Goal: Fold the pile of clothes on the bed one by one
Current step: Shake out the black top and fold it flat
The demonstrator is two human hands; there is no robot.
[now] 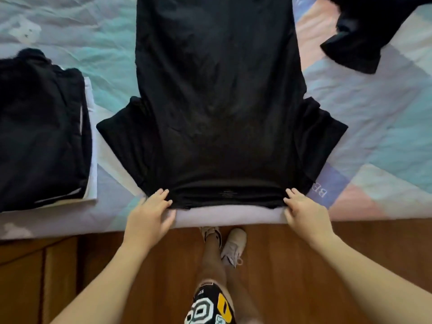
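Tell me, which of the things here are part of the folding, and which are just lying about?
Part of the job:
black T-shirt, spread flat
left hand and right hand, both at its near edge
folded stack
unfolded garment
bed

Just there:
wooden floor
shoes

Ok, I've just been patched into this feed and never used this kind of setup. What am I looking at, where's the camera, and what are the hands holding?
There is no machine here: a person wears one camera on the head, looking down over the bed. The left hand and right hand each pinch a shoulder corner of the black T-shirt, which lies spread flat with its collar nearest the person. To the left sits a stack of folded dark clothes. At the top right lies another dark garment, not yet folded. Below are the person's legs and the wooden floor.
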